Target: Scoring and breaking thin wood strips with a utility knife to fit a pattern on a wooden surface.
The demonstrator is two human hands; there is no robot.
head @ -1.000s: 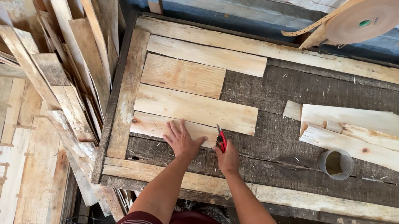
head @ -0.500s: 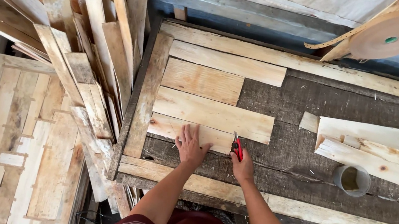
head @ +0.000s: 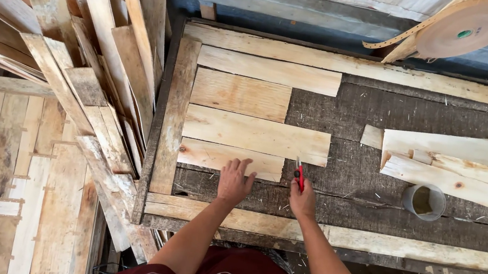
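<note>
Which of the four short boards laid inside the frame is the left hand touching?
The nearest board, lowest in the stack and closest to the person. The left hand lies flat on its near edge; the three other boards sit farther away, untouched.

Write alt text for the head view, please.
Seen from above, the left hand lies flat on the nearest short plank of a row on a dark workbench, while the right hand holds a red-handled tool at its end. Stacked boards lean at left.

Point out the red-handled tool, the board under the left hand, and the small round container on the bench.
Red-handled tool (head: 299, 177): head view, on its red handle above the right hand.
Lowest short board (head: 210, 154): head view, bare face left of the fingers.
Round container (head: 424, 201): head view, on its rim.
</note>
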